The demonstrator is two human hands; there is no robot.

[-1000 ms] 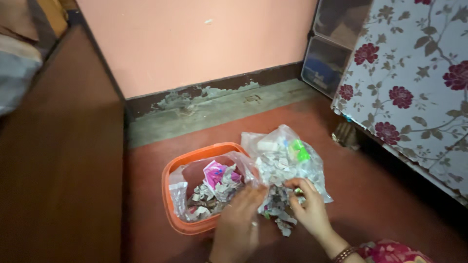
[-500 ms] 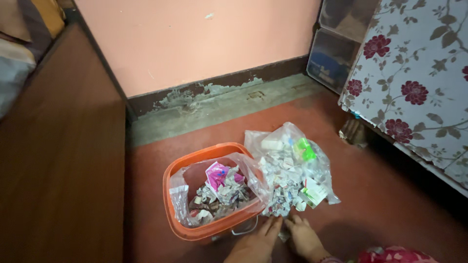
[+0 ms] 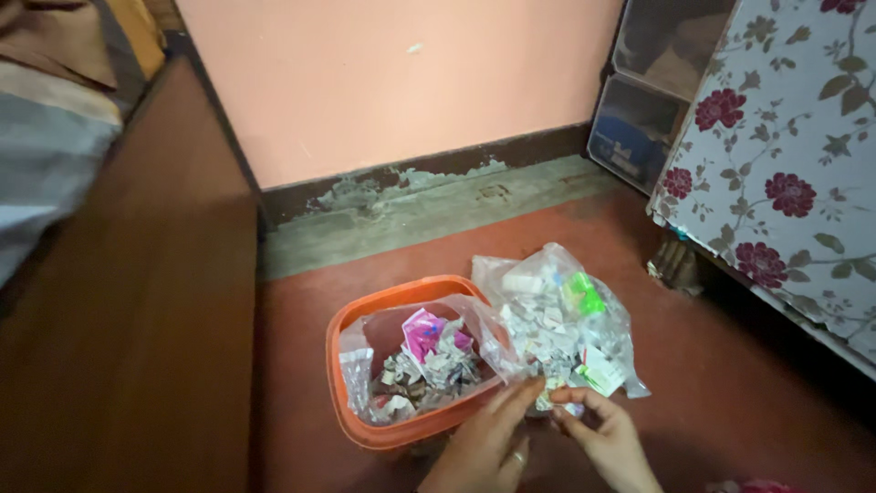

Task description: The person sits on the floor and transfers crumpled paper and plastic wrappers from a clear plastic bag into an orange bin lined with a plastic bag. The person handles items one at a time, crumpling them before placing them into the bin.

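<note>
A pink wall (image 3: 401,82) runs across the back, and its dark skirting board (image 3: 429,173) is chipped and peeling above a grey concrete strip (image 3: 411,215) at the far edge of the red floor (image 3: 730,365). A brown wooden panel (image 3: 128,329) stands along the floor's left edge, with folded cloth (image 3: 55,137) above it. A flowered cloth (image 3: 785,155) hangs at the right edge, with clear plastic drawers (image 3: 643,100) in the far right corner.

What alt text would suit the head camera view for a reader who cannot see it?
Two bare hands, left hand and right hand, pinch torn paper scraps spilling from a clear plastic bag on a red floor. Beside it stands a round orange plastic bin, lined with plastic and part-filled with scraps.
</note>
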